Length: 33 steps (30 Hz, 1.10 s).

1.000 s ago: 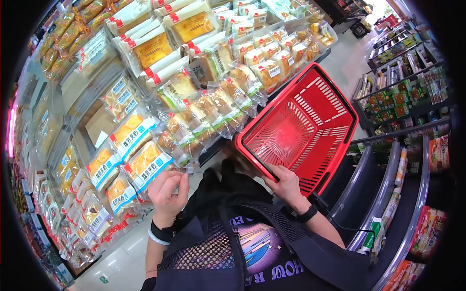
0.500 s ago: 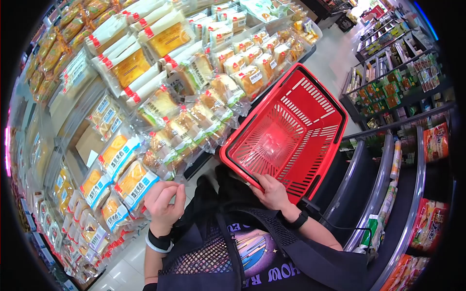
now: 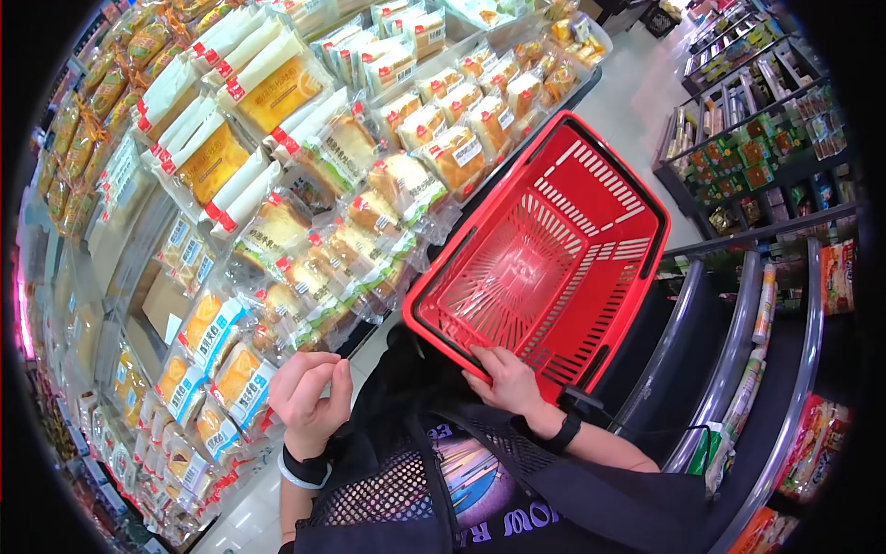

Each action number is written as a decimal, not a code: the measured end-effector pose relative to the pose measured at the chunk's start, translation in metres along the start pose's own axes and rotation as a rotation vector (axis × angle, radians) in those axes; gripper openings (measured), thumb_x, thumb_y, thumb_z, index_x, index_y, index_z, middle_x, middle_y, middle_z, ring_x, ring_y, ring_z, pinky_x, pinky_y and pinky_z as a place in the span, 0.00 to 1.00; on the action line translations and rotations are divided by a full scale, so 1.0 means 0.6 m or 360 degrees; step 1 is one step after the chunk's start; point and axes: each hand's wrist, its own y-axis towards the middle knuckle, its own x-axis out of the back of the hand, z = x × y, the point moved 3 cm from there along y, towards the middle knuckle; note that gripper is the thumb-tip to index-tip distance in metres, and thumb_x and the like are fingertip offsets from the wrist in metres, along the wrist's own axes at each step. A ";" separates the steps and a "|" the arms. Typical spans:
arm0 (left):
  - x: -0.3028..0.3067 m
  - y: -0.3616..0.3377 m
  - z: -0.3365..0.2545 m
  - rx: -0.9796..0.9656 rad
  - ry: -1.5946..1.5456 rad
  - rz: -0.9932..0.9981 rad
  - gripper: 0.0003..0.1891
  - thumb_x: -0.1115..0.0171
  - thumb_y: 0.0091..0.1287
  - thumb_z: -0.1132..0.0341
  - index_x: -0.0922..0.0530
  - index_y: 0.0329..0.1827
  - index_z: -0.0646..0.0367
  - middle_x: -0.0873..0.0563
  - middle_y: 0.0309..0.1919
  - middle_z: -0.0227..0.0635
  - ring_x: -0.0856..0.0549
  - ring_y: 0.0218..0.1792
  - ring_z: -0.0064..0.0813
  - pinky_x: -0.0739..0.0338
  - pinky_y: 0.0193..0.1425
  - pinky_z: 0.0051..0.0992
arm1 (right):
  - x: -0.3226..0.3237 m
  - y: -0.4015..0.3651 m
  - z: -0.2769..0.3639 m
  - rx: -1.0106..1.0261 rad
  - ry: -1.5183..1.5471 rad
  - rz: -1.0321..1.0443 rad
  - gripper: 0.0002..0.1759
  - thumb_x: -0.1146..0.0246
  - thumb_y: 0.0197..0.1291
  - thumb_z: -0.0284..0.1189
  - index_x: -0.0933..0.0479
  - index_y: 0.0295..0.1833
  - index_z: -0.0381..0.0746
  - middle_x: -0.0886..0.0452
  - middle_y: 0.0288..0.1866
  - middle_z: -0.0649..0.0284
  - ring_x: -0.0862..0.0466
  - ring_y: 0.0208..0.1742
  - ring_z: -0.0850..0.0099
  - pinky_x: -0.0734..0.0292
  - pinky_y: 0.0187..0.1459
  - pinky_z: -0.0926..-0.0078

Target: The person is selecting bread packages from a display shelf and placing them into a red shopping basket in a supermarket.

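Note:
A red plastic shopping basket (image 3: 517,249) with slotted walls stands tilted in view in front of me, with nothing seen inside it. My right hand (image 3: 506,380) grips its near rim, fingers over the edge and thumb beneath. My left hand (image 3: 310,399) is raised with its fingers curled in, and nothing shows in it. It hovers beside packaged bread with blue-and-white labels (image 3: 245,383) on the display, apart from the packs. Clear-wrapped sandwich loaves (image 3: 355,254) lie between that hand and the basket.
Flat yellow cakes in bags (image 3: 277,92) and bagged rolls (image 3: 148,42) fill the display further back. On the right, a dark shelf with curved clear edges (image 3: 729,388) holds colourful packets (image 3: 817,448). An aisle floor (image 3: 632,83) runs off at the top right.
The bread display has shifted left in view, and the basket sits slightly further left at its near end. My left hand stays curled; my right keeps its hold on the rim.

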 end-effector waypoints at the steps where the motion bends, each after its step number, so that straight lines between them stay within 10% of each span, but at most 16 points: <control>1: 0.005 -0.003 0.000 0.0002 0.0002 0.0010 0.06 0.35 0.54 0.80 0.24 0.24 0.64 0.17 0.23 0.39 0.18 0.22 0.29 0.28 0.26 0.22 | -0.002 0.003 0.000 -0.0029 -0.0009 0.0021 0.24 0.34 0.56 0.40 0.25 0.57 0.44 0.21 0.40 0.57 0.18 0.44 0.58 0.19 0.39 0.61; 24: 0.095 -0.018 0.026 0.0109 -0.0277 -0.0214 0.06 0.32 0.53 0.78 0.23 0.23 0.63 0.16 0.23 0.38 0.18 0.21 0.29 0.27 0.25 0.22 | 0.059 0.051 -0.031 -0.0059 -0.0382 0.0092 0.24 0.41 0.61 0.48 0.25 0.56 0.45 0.18 0.43 0.56 0.17 0.44 0.57 0.20 0.42 0.59; 33: 0.105 0.101 0.023 -0.0063 0.0234 0.0171 0.05 0.32 0.53 0.74 0.22 0.27 0.61 0.19 0.25 0.38 0.19 0.25 0.36 0.26 0.28 0.29 | 0.088 0.084 -0.070 -0.0101 -0.0132 0.0265 0.23 0.39 0.61 0.42 0.27 0.58 0.42 0.19 0.47 0.52 0.19 0.49 0.53 0.23 0.47 0.58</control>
